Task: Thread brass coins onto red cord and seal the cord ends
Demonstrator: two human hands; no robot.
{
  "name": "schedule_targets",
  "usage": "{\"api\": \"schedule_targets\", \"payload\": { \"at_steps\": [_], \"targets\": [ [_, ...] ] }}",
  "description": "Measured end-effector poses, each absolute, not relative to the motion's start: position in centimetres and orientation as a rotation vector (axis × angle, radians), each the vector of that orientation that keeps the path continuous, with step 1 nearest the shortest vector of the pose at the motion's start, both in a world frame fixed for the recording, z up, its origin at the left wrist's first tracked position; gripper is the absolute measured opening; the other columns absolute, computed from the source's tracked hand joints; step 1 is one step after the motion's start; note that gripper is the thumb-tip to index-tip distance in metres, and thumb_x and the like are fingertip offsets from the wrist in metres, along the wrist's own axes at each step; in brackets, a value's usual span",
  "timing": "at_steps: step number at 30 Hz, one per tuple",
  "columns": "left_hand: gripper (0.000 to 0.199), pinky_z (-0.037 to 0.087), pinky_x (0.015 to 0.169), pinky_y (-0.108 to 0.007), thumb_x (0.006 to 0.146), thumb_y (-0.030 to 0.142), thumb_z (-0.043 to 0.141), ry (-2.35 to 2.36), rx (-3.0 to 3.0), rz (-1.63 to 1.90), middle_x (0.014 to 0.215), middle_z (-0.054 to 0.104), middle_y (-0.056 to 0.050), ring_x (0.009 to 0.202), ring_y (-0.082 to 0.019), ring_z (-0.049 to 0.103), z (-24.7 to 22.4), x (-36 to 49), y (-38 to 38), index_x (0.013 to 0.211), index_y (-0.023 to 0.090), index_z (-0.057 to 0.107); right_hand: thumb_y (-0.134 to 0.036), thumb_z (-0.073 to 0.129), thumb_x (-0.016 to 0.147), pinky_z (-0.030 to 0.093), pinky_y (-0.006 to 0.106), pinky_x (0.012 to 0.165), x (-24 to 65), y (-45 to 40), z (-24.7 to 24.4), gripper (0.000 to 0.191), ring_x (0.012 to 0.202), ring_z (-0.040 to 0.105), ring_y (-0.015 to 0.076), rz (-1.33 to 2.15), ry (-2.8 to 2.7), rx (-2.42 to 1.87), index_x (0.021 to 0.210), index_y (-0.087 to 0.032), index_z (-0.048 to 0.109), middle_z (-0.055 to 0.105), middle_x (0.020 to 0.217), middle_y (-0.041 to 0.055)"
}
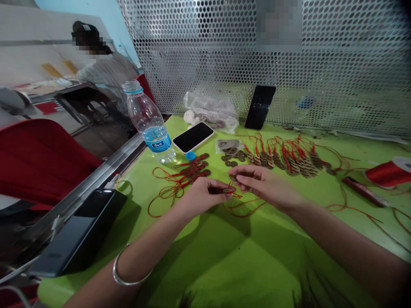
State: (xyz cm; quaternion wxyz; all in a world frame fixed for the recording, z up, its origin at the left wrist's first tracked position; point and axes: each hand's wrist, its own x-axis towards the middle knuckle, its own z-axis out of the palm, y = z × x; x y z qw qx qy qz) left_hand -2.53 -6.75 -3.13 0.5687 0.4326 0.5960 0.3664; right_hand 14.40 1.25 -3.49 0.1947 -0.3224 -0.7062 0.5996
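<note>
Both hands meet mid-table — the left hand (205,194) pinching a coin (227,191) on red cord (239,204), the right hand (261,182) pinching another coin (233,176) just above — cord trailing rightward.

Water bottle (150,123), phones (193,137), perhaps powerbank (81,233)

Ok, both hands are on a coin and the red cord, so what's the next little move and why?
Probably draw the cord snug through the coin. The left hand pinches a coin with red cord trailing loose in loops on the green table, while the right hand meets it with another coin at its fingertips. Finished strings lie nearby.
</note>
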Motion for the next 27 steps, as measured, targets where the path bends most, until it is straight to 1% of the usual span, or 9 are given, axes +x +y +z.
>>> {"api": "schedule_targets", "payload": {
  "at_steps": [4, 7, 11, 15, 19, 27],
  "targets": [
    [0.026, 0.040, 0.060, -0.023, 0.064, 0.019, 0.071, 1.412, 1.074, 0.852, 0.073, 0.071, -0.005, 0.061, -0.013, 0.056, -3.52, -2.56, -6.74, 0.089, 0.012, 0.074, -0.033, 0.056, 0.080, 0.047, 0.023, 0.067, 14.25, 1.13, -3.10, 0.025, 0.066, 0.055, 0.0097, 1.637, -2.026, -0.897, 0.100, -0.020, 0.065, 0.064, 0.087, 0.0028],
    [0.027, 0.039, 0.057, -0.024, 0.065, 0.021, 0.070, 1.426, 1.110, 0.840, 0.069, 0.069, -0.003, 0.058, -0.013, 0.055, -3.71, -2.60, -6.76, 0.091, 0.012, 0.073, -0.032, 0.057, 0.079, 0.048, 0.024, 0.068, 14.20, 1.01, -2.86, 0.024, 0.066, 0.056, 0.0098, 1.637, -2.039, -0.888, 0.098, -0.019, 0.065, 0.065, 0.090, 0.0028],
    [0.024, 0.039, 0.056, -0.023, 0.066, 0.019, 0.069, 1.425, 1.137, 0.827, 0.065, 0.068, -0.002, 0.056, -0.012, 0.054, -3.55, -2.62, -6.76, 0.088, 0.013, 0.074, -0.031, 0.056, 0.079, 0.048, 0.025, 0.070, 14.17, 0.91, -2.74, 0.023, 0.070, 0.058, 0.0107, 1.636, -2.067, -0.877, 0.096, -0.019, 0.065, 0.066, 0.092, 0.0032],
    [0.014, 0.039, 0.059, -0.023, 0.066, 0.016, 0.068, 1.403, 1.136, 0.846, 0.064, 0.066, -0.001, 0.058, -0.011, 0.053, -3.10, -2.55, -6.78, 0.077, 0.013, 0.074, -0.031, 0.059, 0.077, 0.049, 0.026, 0.076, 14.12, 0.95, -2.85, 0.021, 0.081, 0.061, 0.0134, 1.650, -2.059, -0.864, 0.093, -0.018, 0.065, 0.067, 0.093, 0.0034],
    [0.006, 0.039, 0.059, -0.022, 0.065, 0.016, 0.068, 1.381, 1.145, 0.859, 0.060, 0.063, 0.001, 0.058, -0.010, 0.051, -2.90, -2.47, -6.77, 0.067, 0.013, 0.072, -0.033, 0.061, 0.076, 0.050, 0.028, 0.076, 14.16, 1.00, -3.12, 0.020, 0.082, 0.063, 0.0145, 1.660, -2.049, -0.830, 0.091, -0.019, 0.065, 0.068, 0.090, 0.0030],
    [0.012, 0.041, 0.060, -0.023, 0.066, 0.020, 0.067, 1.369, 1.157, 0.861, 0.066, 0.066, 0.000, 0.061, -0.012, 0.055, -3.24, -2.72, -6.77, 0.075, 0.014, 0.072, -0.031, 0.063, 0.075, 0.051, 0.029, 0.073, 14.07, 0.77, -3.20, 0.016, 0.077, 0.063, 0.0148, 1.559, -2.059, -0.811, 0.085, -0.020, 0.065, 0.068, 0.083, 0.0025]
  ]
}}
